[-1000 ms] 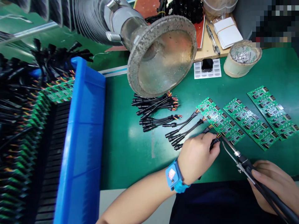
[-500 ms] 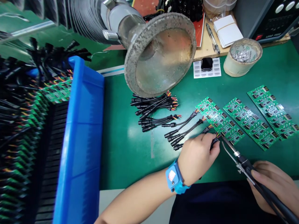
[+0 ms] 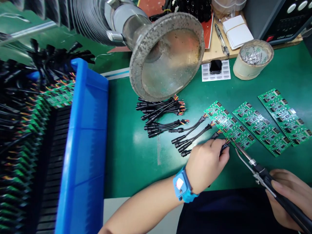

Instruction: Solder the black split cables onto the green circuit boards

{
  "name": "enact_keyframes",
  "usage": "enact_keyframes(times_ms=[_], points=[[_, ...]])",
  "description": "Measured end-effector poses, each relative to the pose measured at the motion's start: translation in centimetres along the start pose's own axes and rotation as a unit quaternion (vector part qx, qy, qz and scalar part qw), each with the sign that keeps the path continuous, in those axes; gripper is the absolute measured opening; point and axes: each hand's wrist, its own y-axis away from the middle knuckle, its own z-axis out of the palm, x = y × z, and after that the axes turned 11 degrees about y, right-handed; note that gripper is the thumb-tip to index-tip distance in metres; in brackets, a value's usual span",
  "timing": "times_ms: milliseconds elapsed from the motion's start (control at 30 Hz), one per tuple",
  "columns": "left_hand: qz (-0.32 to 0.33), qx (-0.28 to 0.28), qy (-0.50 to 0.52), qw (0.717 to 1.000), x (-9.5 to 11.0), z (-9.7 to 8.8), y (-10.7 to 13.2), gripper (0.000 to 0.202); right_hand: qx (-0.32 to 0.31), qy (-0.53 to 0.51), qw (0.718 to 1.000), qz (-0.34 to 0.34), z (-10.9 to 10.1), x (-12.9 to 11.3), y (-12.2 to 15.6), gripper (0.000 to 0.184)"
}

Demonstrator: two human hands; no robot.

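Observation:
My left hand (image 3: 207, 162), with a blue wrist strap (image 3: 183, 188), pinches a black cable (image 3: 223, 148) whose coloured wire ends meet the corner of the nearest green circuit board (image 3: 229, 125). My right hand (image 3: 291, 195) grips a black soldering iron (image 3: 265, 180); its metal tip touches the board's corner at those wires. Three more cables (image 3: 192, 133) are joined to the same board's left edge.
Two more green boards (image 3: 262, 127) lie to the right. Loose cable bundles (image 3: 162, 110) sit under a grey fume-extractor funnel (image 3: 168, 55). A blue bin (image 3: 83, 146) of finished boards stands on the left. A tape roll holding solder bits (image 3: 253, 60) sits behind.
My right hand has drawn back slightly to the right and down, leaving the iron lying flatter. The tip stays at the board's corner. My left hand keeps its hold.

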Motion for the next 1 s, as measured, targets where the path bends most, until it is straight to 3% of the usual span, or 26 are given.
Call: enact_keyframes(times_ms=[433, 733, 900, 1000], points=[[0.006, -0.022, 0.004, 1.000, 0.0, -0.4, 0.0, 0.017, -0.004, 0.045, 0.999, -0.029, 0.4, -0.4, -0.8, 0.050], [0.082, 0.029, -0.049, 0.995, -0.2, 0.0, -0.1, 0.019, 0.015, 0.052, 0.998, -0.041, 0.6, -0.5, -1.0, 0.049], [0.096, 0.053, -0.040, 0.993, -0.3, 0.0, -0.1, 0.018, 0.004, 0.029, 0.999, -0.017, 0.4, -0.3, -0.4, 0.063], [0.099, 0.053, -0.035, 0.993, -0.3, 0.0, -0.1, 0.018, 0.010, 0.033, 0.999, -0.019, 0.3, -0.6, -0.7, 0.060]])
